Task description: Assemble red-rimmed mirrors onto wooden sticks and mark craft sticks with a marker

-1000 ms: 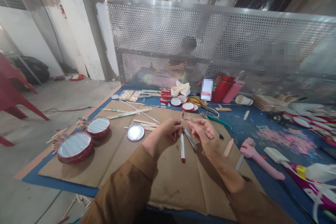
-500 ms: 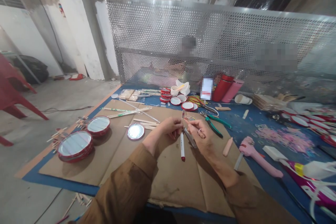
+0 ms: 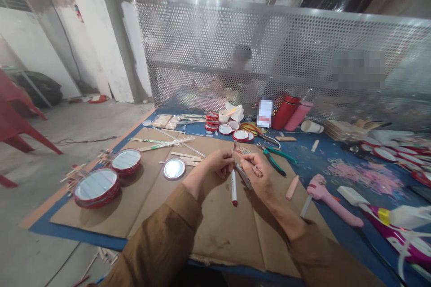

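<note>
My left hand (image 3: pixel 220 163) is closed, its fingertips pinching a thin narrow strip (image 3: pixel 235 145) that stands up above them. Right beside it, my right hand (image 3: pixel 258 172) is also closed, with a flat grey blade-like tool (image 3: pixel 244 177) pointing down-left from under it. A short brownish end shows by its fingers; whether this belongs to the same tool, I cannot tell. Between and below the hands a white marker with a red cap (image 3: pixel 234 188) lies on the cardboard sheet (image 3: pixel 215 233). A round shiny disc (image 3: pixel 174 168) and several flat wooden sticks (image 3: pixel 186 158) lie left of my hands.
Stacked red-rimmed discs (image 3: pixel 96 188) stand at left. Green-handled pliers (image 3: pixel 274 161), a peach-coloured stick (image 3: pixel 292 188) and a pink glue gun (image 3: pixel 333 202) lie at right. Behind are a red bottle (image 3: pixel 286 112), a pile of rubber bands (image 3: pixel 367 177) and a perforated metal screen (image 3: pixel 202 40).
My hands and the things they hold stay almost in place. Beyond the screen, a person's head has shifted slightly.
</note>
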Tool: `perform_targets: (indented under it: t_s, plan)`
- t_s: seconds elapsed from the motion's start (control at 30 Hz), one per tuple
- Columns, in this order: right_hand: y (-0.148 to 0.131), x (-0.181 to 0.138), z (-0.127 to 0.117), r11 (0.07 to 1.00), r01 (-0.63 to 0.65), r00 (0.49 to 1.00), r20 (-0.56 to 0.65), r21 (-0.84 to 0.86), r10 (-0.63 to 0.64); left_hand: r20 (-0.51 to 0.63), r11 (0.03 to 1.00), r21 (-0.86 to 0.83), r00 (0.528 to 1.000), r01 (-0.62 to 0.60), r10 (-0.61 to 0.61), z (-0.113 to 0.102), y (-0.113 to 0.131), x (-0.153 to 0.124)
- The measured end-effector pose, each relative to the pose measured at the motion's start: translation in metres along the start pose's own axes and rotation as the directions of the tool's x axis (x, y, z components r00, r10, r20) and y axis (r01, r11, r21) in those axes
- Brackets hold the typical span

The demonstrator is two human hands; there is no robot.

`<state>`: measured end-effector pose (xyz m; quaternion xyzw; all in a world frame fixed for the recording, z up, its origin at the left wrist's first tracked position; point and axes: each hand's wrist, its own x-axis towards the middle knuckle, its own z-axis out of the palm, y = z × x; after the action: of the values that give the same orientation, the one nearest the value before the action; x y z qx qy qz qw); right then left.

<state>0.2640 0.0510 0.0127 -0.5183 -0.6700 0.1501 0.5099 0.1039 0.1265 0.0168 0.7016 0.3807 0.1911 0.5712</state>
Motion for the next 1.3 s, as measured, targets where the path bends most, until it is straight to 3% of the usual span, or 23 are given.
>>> perform_targets:
  t_s: [0.4, 0.7, 0.9, 1.13, 1.3]
  plan:
    - [0.013, -0.001, 0.003, 1.000, 0.015, 1.000, 0.008, -0.023, -0.015, 0.013, 0.999, 0.032, 1.000, -0.013, 0.013, -0.002, -0.006, 0.005]
    - [0.006, 0.001, 0.000, 0.999, 0.028, 1.000, -0.011, -0.043, -0.028, 0.011, 1.000, 0.026, 1.000, -0.013, 0.012, -0.002, -0.007, 0.007]
    - [0.009, 0.000, 0.002, 0.999, 0.008, 0.999, -0.033, 0.035, -0.007, -0.022, 1.000, 0.003, 1.000, 0.021, -0.021, 0.000, -0.004, 0.004]
    - [0.003, -0.001, -0.004, 0.997, -0.016, 0.995, -0.094, 0.075, 0.023, -0.045, 0.999, -0.002, 0.998, 0.042, -0.042, 0.003, -0.004, 0.002]
    - [-0.012, 0.003, -0.008, 0.982, -0.083, 0.969, -0.218, 0.172, 0.120, -0.056, 0.998, 0.000, 0.996, 0.062, -0.062, 0.004, -0.002, 0.004]
